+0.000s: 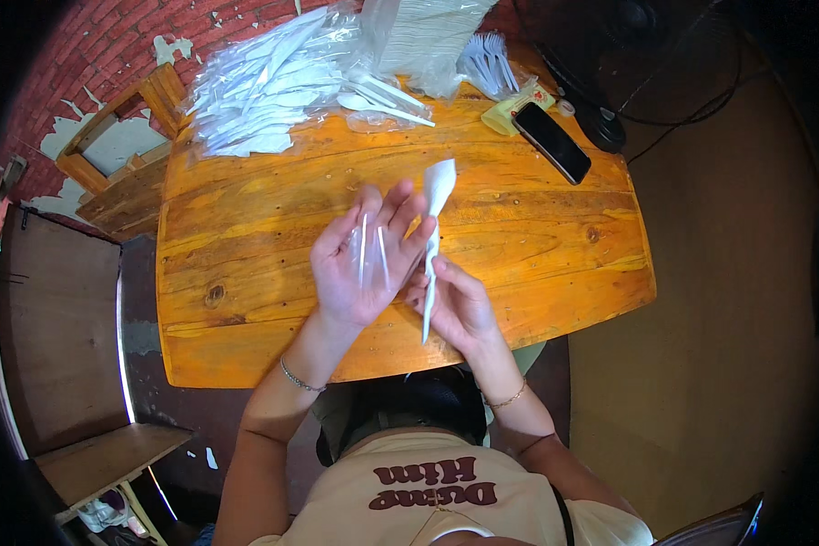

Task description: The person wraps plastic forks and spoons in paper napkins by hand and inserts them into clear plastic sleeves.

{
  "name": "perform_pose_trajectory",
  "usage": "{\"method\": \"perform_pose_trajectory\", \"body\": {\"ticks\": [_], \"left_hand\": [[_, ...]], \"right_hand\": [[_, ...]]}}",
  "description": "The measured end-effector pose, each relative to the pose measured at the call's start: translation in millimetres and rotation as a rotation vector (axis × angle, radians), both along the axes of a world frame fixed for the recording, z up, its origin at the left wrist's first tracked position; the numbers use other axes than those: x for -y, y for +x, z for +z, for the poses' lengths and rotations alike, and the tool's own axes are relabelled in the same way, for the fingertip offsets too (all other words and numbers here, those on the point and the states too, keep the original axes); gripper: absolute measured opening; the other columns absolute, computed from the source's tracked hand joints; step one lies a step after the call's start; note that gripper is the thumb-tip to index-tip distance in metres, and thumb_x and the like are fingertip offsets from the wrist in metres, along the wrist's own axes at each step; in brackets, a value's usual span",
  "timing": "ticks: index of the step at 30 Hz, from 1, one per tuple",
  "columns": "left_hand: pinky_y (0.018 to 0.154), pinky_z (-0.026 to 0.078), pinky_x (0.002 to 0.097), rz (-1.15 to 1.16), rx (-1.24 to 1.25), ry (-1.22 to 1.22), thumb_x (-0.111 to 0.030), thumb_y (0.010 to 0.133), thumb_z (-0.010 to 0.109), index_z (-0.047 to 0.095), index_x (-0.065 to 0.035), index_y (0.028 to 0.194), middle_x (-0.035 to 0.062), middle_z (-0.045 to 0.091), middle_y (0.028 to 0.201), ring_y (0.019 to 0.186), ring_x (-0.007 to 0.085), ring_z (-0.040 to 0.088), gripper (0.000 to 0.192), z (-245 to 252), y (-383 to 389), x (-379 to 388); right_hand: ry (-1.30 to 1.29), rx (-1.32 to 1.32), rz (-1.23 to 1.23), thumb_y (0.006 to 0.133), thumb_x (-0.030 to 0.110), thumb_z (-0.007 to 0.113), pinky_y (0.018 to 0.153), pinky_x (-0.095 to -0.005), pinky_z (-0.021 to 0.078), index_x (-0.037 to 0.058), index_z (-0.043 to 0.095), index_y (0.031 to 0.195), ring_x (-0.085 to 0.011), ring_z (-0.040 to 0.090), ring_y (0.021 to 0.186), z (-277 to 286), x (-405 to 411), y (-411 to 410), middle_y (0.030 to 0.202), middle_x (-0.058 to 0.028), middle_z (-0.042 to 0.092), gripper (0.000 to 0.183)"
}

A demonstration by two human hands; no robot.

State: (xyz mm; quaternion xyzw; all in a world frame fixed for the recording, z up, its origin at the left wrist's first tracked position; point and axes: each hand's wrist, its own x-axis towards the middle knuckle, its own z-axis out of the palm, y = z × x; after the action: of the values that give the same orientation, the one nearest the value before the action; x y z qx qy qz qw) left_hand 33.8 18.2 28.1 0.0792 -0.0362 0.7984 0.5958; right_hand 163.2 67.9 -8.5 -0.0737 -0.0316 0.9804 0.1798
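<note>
Above the near half of the wooden table [539, 239], my left hand [348, 293] is turned palm up. A small clear plastic sleeve [374, 258] with bright reflections along it lies across the palm, under the curled fingers. My right hand [465, 307] pinches a slim white bundle [439, 191] between thumb and fingers. It looks like a folded paper napkin, flared at the far end and narrow towards me. The left little finger is against the bundle or just beside it. What is inside the bundle cannot be seen.
A heap of plastic-wrapped white packets [266, 89] lies at the back left. Beside it are white plastic spoons [382, 106], a stack of napkins [430, 41] and several forks [491, 65]. A smartphone [553, 143] rests by a yellow packet [501, 117] and a fan base [604, 126].
</note>
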Motion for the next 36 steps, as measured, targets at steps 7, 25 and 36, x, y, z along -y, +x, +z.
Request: {"method": "perform_pose_trajectory", "body": {"ticks": [7, 25, 36], "left_hand": [[0.078, 0.041, 0.0318, -0.111, -0.603, -0.101, -0.053, 0.086, 0.021, 0.045, -0.0062, 0.076, 0.0035, 0.042, 0.059, 0.061, 0.0212, 0.048, 0.054, -27, -24, 24], [0.066, 0.051, 0.0282, 0.106, -1.039, -0.552, -0.011, 0.083, 0.056, 0.062, 0.0023, 0.094, 0.0130, 0.064, 0.084, 0.075, 0.0168, 0.063, 0.019, -9, 0, 11], [0.069, 0.050, 0.0235, 0.268, -1.169, -0.570, 0.004, 0.073, 0.064, 0.061, 0.0033, 0.086, 0.0111, 0.065, 0.080, 0.074, 0.0142, 0.063, 0.014, -10, 0, 4]], "right_hand": [[0.544, -0.017, -0.201, 0.079, 0.002, 0.056, 0.072, -0.0261, 0.0435, -0.0032, 0.058, 0.095, -0.0144, 0.054, 0.076, 7, -20, 23, 0.087, -0.0086, 0.057, 0.017], [1.216, 0.338, -0.231, 0.071, -0.012, 0.062, 0.073, -0.0253, 0.0472, -0.0045, 0.062, 0.088, -0.0143, 0.055, 0.087, 9, -8, 26, 0.095, -0.0083, 0.056, 0.019], [0.788, 0.467, -0.541, 0.078, 0.000, 0.059, 0.072, -0.0257, 0.0501, -0.0013, 0.056, 0.097, -0.0152, 0.060, 0.079, 54, -63, 40, 0.094, -0.0079, 0.060, 0.019]]}}
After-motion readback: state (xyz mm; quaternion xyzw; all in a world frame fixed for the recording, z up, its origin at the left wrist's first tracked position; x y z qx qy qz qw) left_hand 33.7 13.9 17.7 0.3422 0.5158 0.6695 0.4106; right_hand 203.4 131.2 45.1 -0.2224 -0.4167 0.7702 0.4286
